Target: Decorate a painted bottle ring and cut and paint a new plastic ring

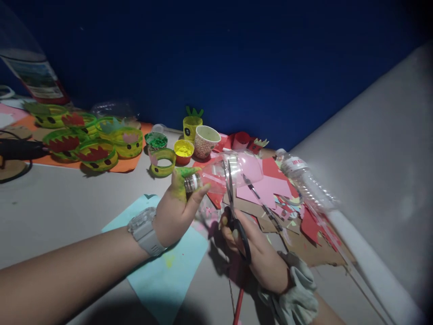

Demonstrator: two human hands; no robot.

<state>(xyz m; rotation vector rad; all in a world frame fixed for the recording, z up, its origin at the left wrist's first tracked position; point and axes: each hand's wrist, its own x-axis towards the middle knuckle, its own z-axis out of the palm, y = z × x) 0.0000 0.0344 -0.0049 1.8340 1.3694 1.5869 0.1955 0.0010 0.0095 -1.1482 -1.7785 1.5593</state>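
Note:
My left hand (181,205), its thumb side smeared with green and yellow paint, is closed around the neck of a clear plastic bottle top (216,174). The bottle piece lies sideways, its wide end toward the right. My right hand (245,239) grips black-handled scissors (230,194) with the blades pointing up. Those blades overlap the bottle piece in view; whether they are cutting into it I cannot tell. Under my left wrist is a light blue sheet of paper (162,271) with yellow spots.
Several green-yellow painted plastic rings (98,155) stand on orange paper at left. Cups of green (157,141) and yellow paint (183,150) sit mid-table near a patterned paper cup (206,142). Right are a pen (262,201), paper scraps on cardboard (324,253) and a clear bottle (304,180).

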